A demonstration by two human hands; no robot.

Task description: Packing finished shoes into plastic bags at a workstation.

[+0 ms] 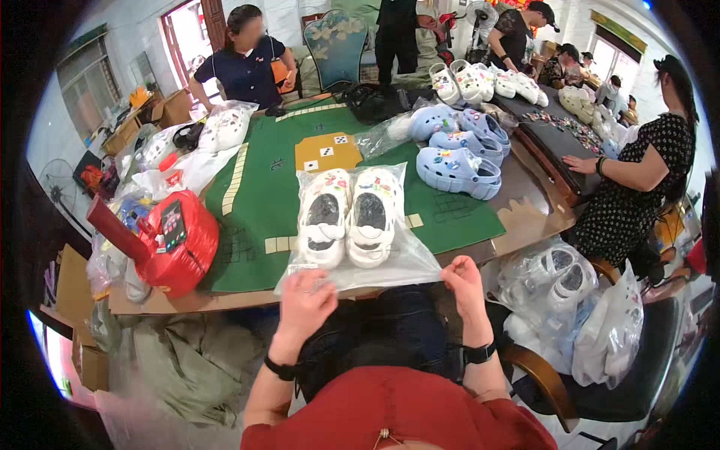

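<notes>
left hand (pixel 304 300) and right hand (pixel 463 281) both pinched the near edge of a clear bag (pixel 358 262), one at each lower corner, fingers closed on the plastic. the bag lay flat on the green mat (pixel 255 187) at the near side of the table (pixel 536 221), its open end hanging just over the table edge toward the person. inside the bag sat a pair of white clogs (pixel 349 217), side by side, soles up, with small coloured charms on the toes. black wristbands on both wrists.

left of the bag stood a red bucket (pixel 180 244) with a dark phone-like thing on top. far right of the mat lay a group of blue clogs (pixel 459 146), some in another clear bag. more white clogs (pixel 480 81) lined the far table. bagged white clogs (pixel 559 289) were piled on a chair at the person's right. a person in a dotted black dress (pixel 645 176) rested a hand on the table at right; another person in dark blue (pixel 244 71) stood at the far left side.
</notes>
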